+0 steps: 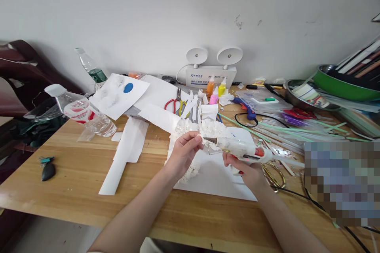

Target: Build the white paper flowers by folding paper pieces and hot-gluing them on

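Note:
My right hand [247,172] is wrapped round the handle of a white hot glue gun [237,147], whose nozzle points left. A clear glue stick [287,161] sticks out of its back. Close to the nozzle tip, my left hand [185,152] pinches a small white piece [200,137], which looks like paper; the fingers hide most of it. Whether nozzle and piece touch, I cannot tell. Beneath both hands lies a white sheet [213,180], with crumpled white bits [190,172] spread over its left and far parts.
Pliers [178,101], paper strips [190,104] and paint bottles [213,97] stand or lie beyond my hands. To the right are a blue glue gun [247,108], gold-handled scissors [274,176], glue sticks and black cables [297,193]. A water bottle [86,114] leans at the left, near cut paper [124,154].

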{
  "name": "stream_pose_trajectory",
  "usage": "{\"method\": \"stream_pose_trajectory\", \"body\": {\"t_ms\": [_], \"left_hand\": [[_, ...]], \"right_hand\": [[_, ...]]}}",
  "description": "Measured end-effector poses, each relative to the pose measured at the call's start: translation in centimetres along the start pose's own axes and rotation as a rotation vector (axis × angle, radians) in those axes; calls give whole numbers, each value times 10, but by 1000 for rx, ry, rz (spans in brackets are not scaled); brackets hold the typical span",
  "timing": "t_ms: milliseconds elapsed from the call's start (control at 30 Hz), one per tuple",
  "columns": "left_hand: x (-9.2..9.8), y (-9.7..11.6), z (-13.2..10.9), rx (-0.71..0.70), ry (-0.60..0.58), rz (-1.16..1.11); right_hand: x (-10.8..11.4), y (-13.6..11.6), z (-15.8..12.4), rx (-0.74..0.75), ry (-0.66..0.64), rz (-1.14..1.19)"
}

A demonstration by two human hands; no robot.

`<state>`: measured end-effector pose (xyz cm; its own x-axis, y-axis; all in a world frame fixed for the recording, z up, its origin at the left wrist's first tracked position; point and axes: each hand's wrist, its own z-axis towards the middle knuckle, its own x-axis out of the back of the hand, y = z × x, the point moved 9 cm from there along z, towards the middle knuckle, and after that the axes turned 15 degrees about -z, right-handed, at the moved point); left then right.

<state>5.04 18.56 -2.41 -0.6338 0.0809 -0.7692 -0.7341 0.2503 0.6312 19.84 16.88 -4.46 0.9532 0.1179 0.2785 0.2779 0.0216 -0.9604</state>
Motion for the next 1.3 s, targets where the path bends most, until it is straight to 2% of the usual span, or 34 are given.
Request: {"method": "stream_pose_trajectory", "body": {"t_ms": [567,1300], "left_hand": [[-2,-1,-1,9,-7,8],[-3,-1,-2,4,-26,-53]], "right_hand": [[6,6,-2,6,46,-7],[4,11,-2,-96,23,-6]]}}
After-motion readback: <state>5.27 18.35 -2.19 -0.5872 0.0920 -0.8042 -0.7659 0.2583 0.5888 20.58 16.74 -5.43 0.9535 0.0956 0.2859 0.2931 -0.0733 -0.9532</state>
